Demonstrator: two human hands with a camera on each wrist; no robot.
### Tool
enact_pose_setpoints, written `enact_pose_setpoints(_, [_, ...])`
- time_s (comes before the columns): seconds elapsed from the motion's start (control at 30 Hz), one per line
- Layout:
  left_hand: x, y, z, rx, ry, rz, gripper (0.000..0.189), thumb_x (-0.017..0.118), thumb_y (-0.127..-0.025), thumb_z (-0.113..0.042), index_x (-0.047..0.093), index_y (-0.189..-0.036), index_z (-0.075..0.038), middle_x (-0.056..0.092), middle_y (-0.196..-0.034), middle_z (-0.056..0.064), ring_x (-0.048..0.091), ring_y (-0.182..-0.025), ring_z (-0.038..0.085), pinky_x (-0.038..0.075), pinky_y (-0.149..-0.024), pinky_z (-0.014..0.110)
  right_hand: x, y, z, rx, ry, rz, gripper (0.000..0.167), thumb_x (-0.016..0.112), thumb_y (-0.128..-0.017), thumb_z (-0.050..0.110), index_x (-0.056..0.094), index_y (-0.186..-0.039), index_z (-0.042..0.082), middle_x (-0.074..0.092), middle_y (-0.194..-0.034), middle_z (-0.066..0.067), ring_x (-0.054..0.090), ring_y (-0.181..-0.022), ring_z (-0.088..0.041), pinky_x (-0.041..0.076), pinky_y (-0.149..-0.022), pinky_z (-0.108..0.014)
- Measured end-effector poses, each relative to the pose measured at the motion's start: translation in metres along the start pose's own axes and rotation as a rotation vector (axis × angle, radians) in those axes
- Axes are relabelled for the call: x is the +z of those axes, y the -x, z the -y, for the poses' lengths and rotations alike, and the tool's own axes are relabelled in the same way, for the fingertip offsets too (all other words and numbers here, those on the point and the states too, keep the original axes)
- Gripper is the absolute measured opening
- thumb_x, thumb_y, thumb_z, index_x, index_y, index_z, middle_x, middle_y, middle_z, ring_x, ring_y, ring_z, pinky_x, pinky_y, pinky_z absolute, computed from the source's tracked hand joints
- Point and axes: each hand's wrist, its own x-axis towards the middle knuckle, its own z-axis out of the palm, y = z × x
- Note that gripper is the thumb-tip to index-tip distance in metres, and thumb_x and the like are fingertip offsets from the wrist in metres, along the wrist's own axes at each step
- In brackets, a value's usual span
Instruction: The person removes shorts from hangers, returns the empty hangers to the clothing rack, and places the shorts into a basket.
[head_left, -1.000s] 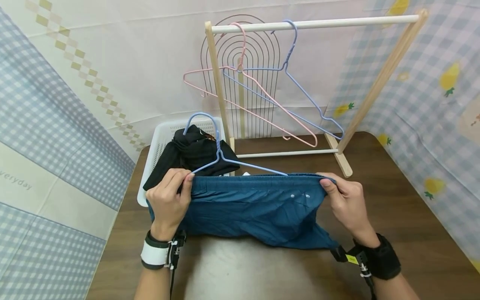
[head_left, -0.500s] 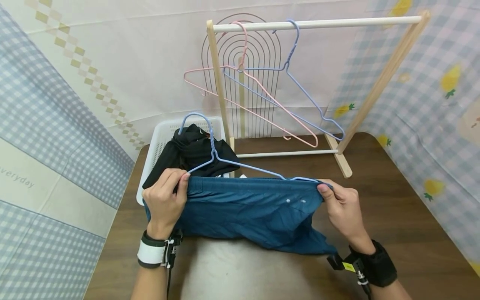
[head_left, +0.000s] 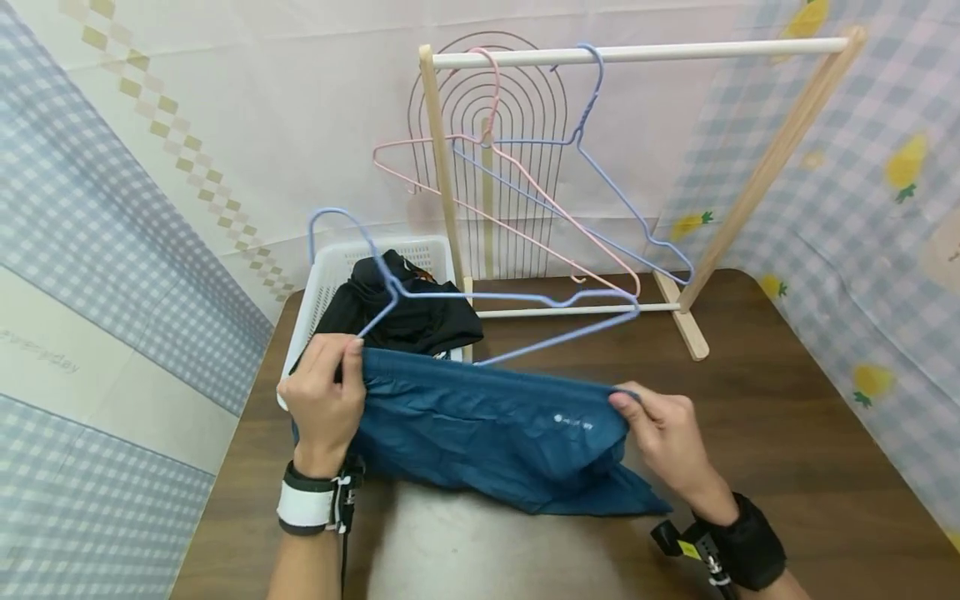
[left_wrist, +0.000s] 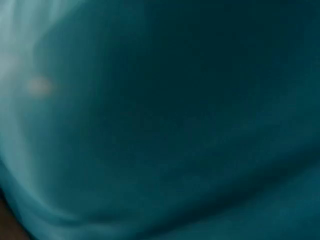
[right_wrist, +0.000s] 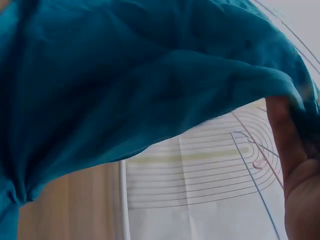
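Dark blue shorts [head_left: 480,425] with an elastic waistband hang stretched between both hands in the head view. My left hand [head_left: 324,400] grips the waistband's left end, where the lower left arm of a blue wire hanger [head_left: 480,295] meets its thumb. The hanger is tilted, its right end standing free above the waistband. Part of its lower left side is hidden by cloth and fingers. At the right end, my right hand [head_left: 666,437] pinches the waistband. Blurred blue cloth [left_wrist: 165,120] fills the left wrist view. In the right wrist view, the shorts [right_wrist: 125,75] drape over the right hand [right_wrist: 295,175].
Behind stands a wooden rack [head_left: 438,158] with a white rail, carrying a pink hanger [head_left: 540,196] and another blue hanger [head_left: 622,196]. A white basket [head_left: 307,321] holds black clothing [head_left: 401,308] at the back left. A wire arch [head_left: 525,175] stands behind the rack.
The held hanger's right end has come up out of the waistband and its hook has swung left. My right hand has lowered slightly, moving left with the waistband.
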Motion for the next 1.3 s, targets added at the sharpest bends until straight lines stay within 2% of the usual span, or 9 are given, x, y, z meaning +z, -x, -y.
enact_pose_setpoints(0.13, [0.001, -0.005, -0.003, 0.033, -0.016, 0.055, 0.039, 0.06, -0.109, -0.031, 0.073, -0.083, -0.004, 0.07, -0.081, 0.009, 0.071, -0.068, 0.027, 0.046, -0.047, 0.041, 0.0, 0.001, -0.001, 0.038, -0.007, -0.026, 0.021, 0.062, -0.107, 0.013, 0.075, -0.094, 0.003, 0.042, -0.062, 0.01, 0.041, -0.054, 0.002, 0.034, -0.053, -0.015])
enact_pose_setpoints(0.33, [-0.001, -0.003, -0.003, 0.055, -0.017, 0.071, 0.039, 0.06, -0.109, -0.031, 0.074, -0.084, -0.005, 0.072, -0.081, 0.008, 0.071, -0.066, 0.025, 0.041, -0.043, 0.038, 0.0, 0.0, -0.004, 0.026, 0.006, -0.028, 0.021, 0.063, -0.107, 0.011, 0.074, -0.093, 0.0, 0.042, -0.062, 0.01, 0.04, -0.052, 0.0, 0.033, -0.051, -0.015])
enact_pose_setpoints(0.47, [-0.002, -0.002, -0.004, 0.059, -0.009, 0.101, 0.038, 0.061, -0.109, -0.031, 0.074, -0.085, -0.005, 0.072, -0.082, 0.008, 0.071, -0.067, 0.024, 0.043, -0.044, 0.038, 0.0, -0.003, -0.006, 0.034, -0.014, -0.019, 0.018, 0.063, -0.106, 0.009, 0.074, -0.094, 0.002, 0.039, -0.061, 0.01, 0.038, -0.05, 0.001, 0.029, -0.048, -0.016])
enact_pose_setpoints(0.67, [0.002, -0.001, -0.008, 0.067, 0.003, 0.119, 0.038, 0.06, -0.109, -0.032, 0.074, -0.085, -0.006, 0.072, -0.082, 0.007, 0.071, -0.067, 0.023, 0.046, -0.046, 0.037, 0.002, -0.007, -0.004, 0.077, -0.067, 0.037, 0.013, 0.064, -0.104, 0.001, 0.073, -0.095, 0.005, 0.039, -0.062, 0.009, 0.038, -0.051, 0.0, 0.03, -0.049, -0.018])
enact_pose_setpoints(0.93, [0.003, -0.003, -0.012, 0.075, -0.028, 0.143, 0.039, 0.061, -0.109, -0.033, 0.074, -0.084, -0.006, 0.072, -0.083, 0.006, 0.071, -0.065, 0.022, 0.044, -0.042, 0.036, 0.01, -0.01, -0.006, 0.147, -0.129, 0.09, 0.008, 0.067, -0.103, 0.007, 0.075, -0.104, 0.004, 0.045, -0.068, 0.006, 0.043, -0.057, -0.004, 0.033, -0.051, -0.022])
enact_pose_setpoints(1.17, [0.003, -0.003, -0.013, 0.069, -0.065, 0.156, 0.046, 0.058, -0.11, -0.039, 0.074, -0.083, -0.006, 0.071, -0.087, 0.008, 0.067, -0.059, 0.025, 0.041, -0.038, 0.036, 0.013, -0.014, -0.004, 0.206, -0.174, 0.199, 0.017, 0.068, -0.101, -0.001, 0.074, -0.116, 0.002, 0.055, -0.077, 0.003, 0.051, -0.061, -0.009, 0.038, -0.053, -0.025])
enact_pose_setpoints(1.3, [0.003, 0.0, -0.014, 0.075, -0.077, 0.165, 0.049, 0.055, -0.11, -0.042, 0.073, -0.082, -0.006, 0.071, -0.088, 0.009, 0.064, -0.055, 0.024, 0.039, -0.037, 0.035, 0.014, -0.01, -0.004, 0.292, -0.183, 0.267, 0.023, 0.068, -0.1, -0.003, 0.073, -0.121, 0.003, 0.061, -0.084, 0.004, 0.057, -0.065, -0.01, 0.046, -0.059, -0.021])
